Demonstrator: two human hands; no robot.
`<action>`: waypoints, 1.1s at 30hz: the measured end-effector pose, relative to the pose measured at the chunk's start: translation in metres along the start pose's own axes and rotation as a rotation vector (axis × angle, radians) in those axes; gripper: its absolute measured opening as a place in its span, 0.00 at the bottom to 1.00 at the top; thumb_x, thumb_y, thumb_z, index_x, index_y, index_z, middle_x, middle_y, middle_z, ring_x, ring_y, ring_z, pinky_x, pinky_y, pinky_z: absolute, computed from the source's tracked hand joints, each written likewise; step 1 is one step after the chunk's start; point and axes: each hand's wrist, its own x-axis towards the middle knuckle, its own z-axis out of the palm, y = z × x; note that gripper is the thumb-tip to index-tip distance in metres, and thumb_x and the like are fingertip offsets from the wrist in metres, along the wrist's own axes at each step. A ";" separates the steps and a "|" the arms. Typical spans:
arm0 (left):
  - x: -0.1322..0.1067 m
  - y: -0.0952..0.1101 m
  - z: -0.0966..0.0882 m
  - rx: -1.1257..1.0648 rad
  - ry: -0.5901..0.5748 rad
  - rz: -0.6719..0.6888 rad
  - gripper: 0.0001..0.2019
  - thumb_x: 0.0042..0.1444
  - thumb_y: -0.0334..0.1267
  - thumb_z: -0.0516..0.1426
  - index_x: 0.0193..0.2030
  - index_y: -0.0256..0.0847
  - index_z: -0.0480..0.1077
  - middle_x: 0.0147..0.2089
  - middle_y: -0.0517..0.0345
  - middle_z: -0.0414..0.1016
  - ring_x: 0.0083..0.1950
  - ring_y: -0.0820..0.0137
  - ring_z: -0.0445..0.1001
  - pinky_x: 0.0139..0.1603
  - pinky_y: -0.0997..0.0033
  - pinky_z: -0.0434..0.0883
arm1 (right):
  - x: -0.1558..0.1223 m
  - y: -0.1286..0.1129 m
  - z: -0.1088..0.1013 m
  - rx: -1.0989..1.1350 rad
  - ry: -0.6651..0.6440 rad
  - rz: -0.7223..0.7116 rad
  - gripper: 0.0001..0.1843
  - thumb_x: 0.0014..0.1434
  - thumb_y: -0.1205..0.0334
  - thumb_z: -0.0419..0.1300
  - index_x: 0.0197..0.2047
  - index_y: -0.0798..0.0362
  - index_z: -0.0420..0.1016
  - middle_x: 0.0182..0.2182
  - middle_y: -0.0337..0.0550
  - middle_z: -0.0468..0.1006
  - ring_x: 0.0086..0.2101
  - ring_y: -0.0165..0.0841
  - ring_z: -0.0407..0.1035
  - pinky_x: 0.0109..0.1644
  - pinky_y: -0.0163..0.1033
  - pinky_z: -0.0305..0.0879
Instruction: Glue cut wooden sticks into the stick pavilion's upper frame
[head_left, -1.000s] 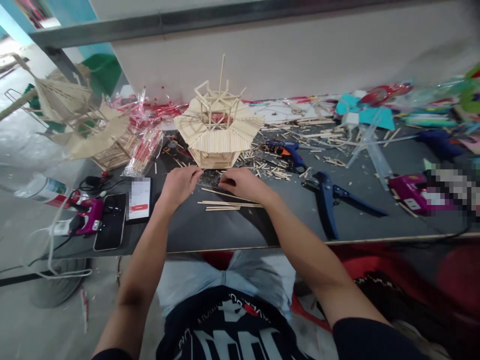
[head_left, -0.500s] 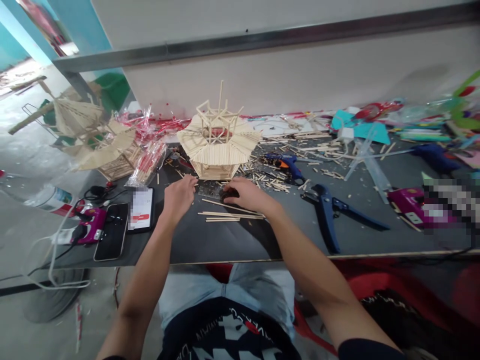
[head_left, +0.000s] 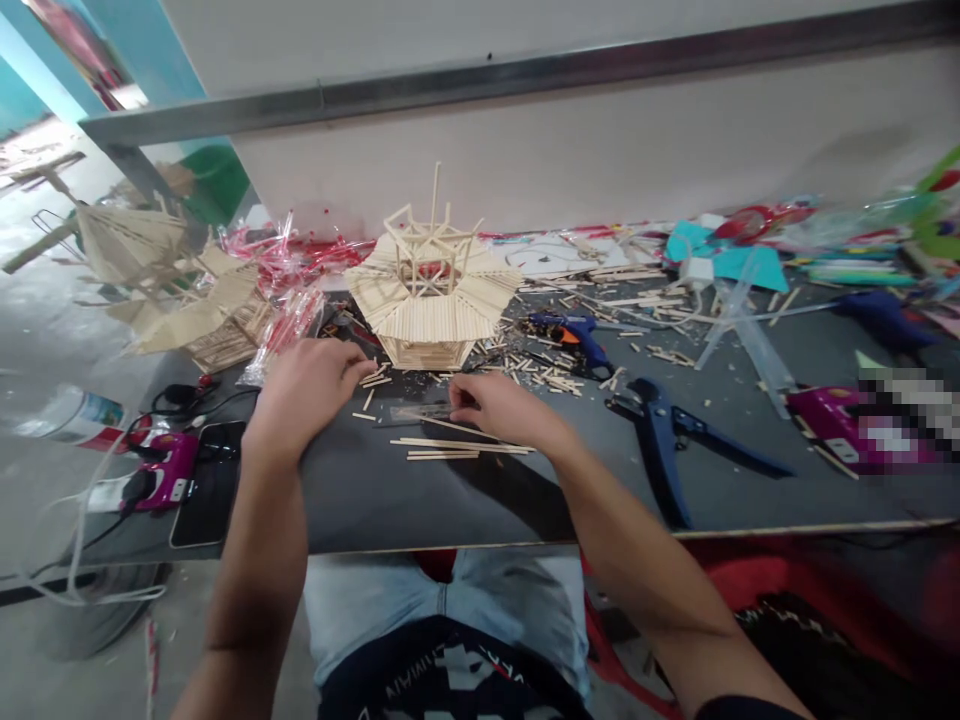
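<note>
My left hand (head_left: 309, 390) is bent over the table, thumb and forefinger nearly together beside a few short stick pieces (head_left: 367, 405). Whether a piece is between those fingertips is too small to tell. My right hand (head_left: 501, 405) is closed, its curled fingertips at the right end of a clear ruler-like strip (head_left: 409, 412); what they pinch is hidden. Several long thin wooden sticks (head_left: 442, 454) lie just in front of it. Behind both hands stands a stick-built pavilion model (head_left: 433, 318) with a sloped roof and an open frame on top.
A blue pipe cutter (head_left: 660, 450) and a blue glue gun (head_left: 577, 338) lie to the right amid stick scraps. A purple power strip (head_left: 169, 470) and a dark phone (head_left: 210, 485) are at left. Another stick model (head_left: 202, 310) stands far left, beside plastic-wrapped packets (head_left: 289, 320).
My left hand has moved left, away from the strip, now covering the second phone. Short pieces show beside its fingertips. My right hand stays at the strip, fingers more curled. The view shifted slightly.
</note>
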 end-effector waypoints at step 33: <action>0.101 0.006 0.018 -0.787 0.371 0.198 0.06 0.60 0.37 0.60 0.34 0.37 0.76 0.29 0.59 0.79 0.25 0.78 0.74 0.27 0.79 0.70 | 0.044 -0.005 -0.119 -0.478 0.818 -0.238 0.14 0.71 0.53 0.56 0.41 0.47 0.82 0.36 0.43 0.84 0.40 0.42 0.73 0.55 0.57 0.59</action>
